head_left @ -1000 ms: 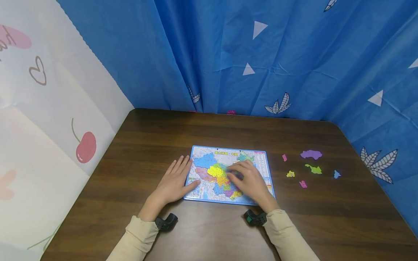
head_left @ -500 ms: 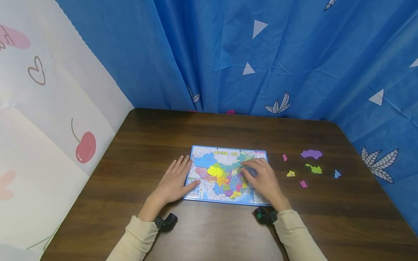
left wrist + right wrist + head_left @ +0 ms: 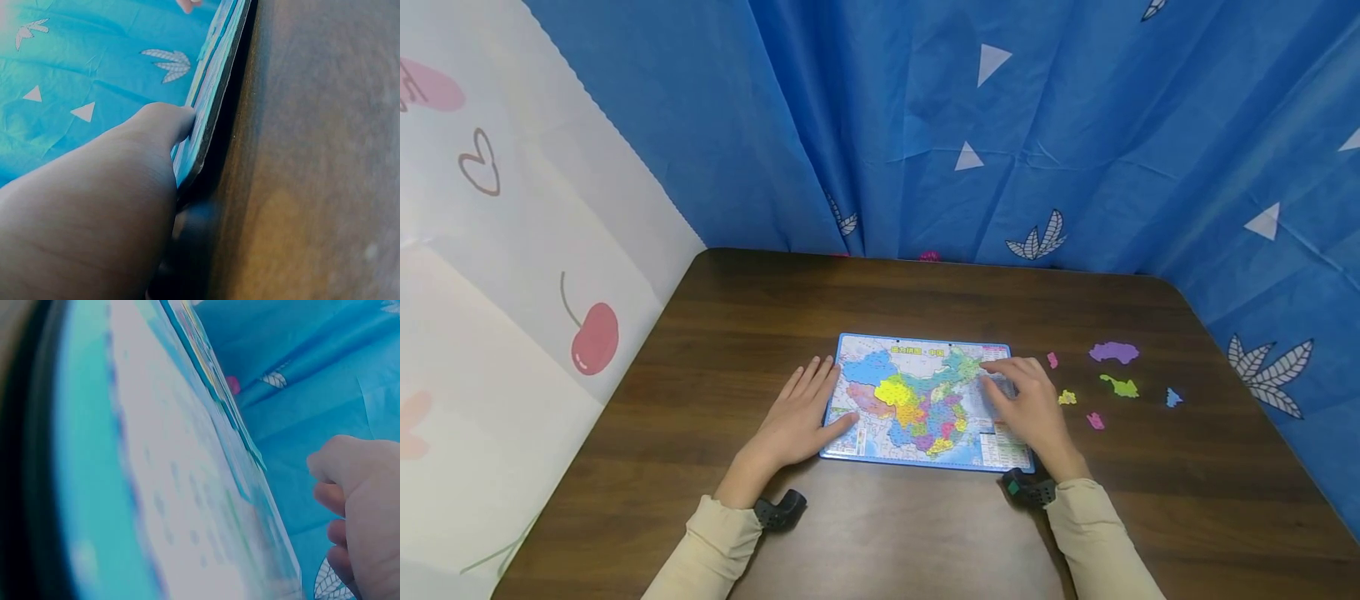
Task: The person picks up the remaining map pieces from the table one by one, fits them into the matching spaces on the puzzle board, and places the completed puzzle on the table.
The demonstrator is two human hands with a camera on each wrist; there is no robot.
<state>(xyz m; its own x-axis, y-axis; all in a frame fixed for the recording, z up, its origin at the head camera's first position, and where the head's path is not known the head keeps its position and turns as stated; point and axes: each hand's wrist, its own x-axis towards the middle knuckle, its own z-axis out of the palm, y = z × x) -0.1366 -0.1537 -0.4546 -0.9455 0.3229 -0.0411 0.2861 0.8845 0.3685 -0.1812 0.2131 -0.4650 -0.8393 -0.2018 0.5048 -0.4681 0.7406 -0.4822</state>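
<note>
A map puzzle board [image 3: 925, 354] with a blue rim lies flat on the table, coloured region pieces fitted over its middle. My left hand [image 3: 797, 421] rests at the board's left edge with fingers spread, and in the left wrist view the thumb [image 3: 165, 122] touches the board's surface. Above the board's right edge is my right hand [image 3: 1030, 404], its fingers slightly bent and nothing seen between them. In the right wrist view that hand [image 3: 375, 500] stands apart from the board's surface.
To the right of the board lie loose puzzle pieces: a purple piece [image 3: 1114, 352], a green piece [image 3: 1122, 387], a blue piece [image 3: 1173, 397], a yellow piece [image 3: 1067, 397] and two pink ones. A blue curtain [image 3: 910, 125] hangs behind the table [image 3: 760, 300].
My right hand has moved right, from over the middle of the map to the board's right edge, uncovering the eastern pieces. My left hand has stayed in place.
</note>
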